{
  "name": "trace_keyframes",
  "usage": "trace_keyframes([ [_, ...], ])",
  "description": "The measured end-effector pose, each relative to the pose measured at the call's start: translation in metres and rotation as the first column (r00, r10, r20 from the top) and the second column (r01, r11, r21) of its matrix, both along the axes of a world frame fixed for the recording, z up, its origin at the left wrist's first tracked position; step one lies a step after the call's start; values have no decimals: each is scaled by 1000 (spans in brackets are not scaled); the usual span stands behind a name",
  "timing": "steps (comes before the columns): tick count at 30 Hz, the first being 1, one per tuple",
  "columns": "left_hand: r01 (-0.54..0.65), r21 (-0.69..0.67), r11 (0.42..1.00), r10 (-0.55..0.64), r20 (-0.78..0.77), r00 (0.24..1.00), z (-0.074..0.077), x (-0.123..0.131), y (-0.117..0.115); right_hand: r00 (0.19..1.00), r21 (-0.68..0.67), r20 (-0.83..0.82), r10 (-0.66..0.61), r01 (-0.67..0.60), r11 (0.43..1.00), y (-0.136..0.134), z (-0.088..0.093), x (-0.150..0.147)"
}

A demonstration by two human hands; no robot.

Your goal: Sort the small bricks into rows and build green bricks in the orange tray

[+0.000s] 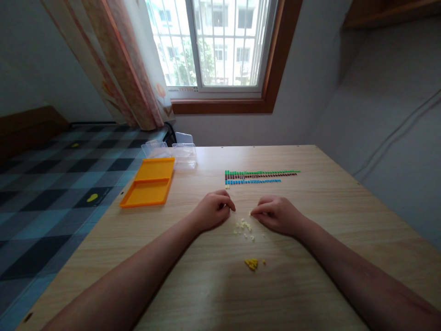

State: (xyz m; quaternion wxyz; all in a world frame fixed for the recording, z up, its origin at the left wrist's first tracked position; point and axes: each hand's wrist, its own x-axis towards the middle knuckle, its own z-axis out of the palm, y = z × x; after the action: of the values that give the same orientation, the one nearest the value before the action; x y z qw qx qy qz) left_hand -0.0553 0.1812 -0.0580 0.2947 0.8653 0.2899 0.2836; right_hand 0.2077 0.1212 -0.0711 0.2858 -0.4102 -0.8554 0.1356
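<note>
1. Head view, right hand (277, 214): thumb and index closed at the tips, looks like a pinch on one pale piece (250, 213). Heel of the hand is down near the table (193, 285).
2. Head view, left hand (214, 209): fingers loosely curled, index pointing down towards the tabletop. No piece shows in it; can't tell whether the curl hides one.
3. Head view, pieces: loose pale pieces (244, 225) lie scattered between the hands, on the near side. Yellow pieces (251, 264) sit nearer the person in a small heap, one stray just to its right.
4. Head view, rows: green row (262, 172) farthest, then brown row (261, 175), then blue row (253, 181). Left ends roughly line up. Two pale pieces (227, 187) sit just below the blue row's left end, beyond the left hand.
5. Head view, left side: open orange case (148, 192), clear plastic boxes (184, 156) behind it, well apart from the pieces.
6. Handling: pieces are tiny, so fingertip pinch only, light pressure, one at a time. Keep wrists and sleeve-free forearms off the rows. Lower straight down, let go gently; a sideways brush would likely knock neighbours crooked. Left index could steady a piece.
</note>
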Motion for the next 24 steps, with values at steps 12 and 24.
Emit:
trace_keyframes([
  [12, -313, 105, 944, 289, 196, 937, 0, -4, 5, 1000, 6, 0, 4, -4, 1000, 1, -3, -5],
  [24, -580, -99, 808, 575, 344, 742, -8, -10, 26, 991, 112, 79, -110, 101, 989, 42, -16, -22],
])
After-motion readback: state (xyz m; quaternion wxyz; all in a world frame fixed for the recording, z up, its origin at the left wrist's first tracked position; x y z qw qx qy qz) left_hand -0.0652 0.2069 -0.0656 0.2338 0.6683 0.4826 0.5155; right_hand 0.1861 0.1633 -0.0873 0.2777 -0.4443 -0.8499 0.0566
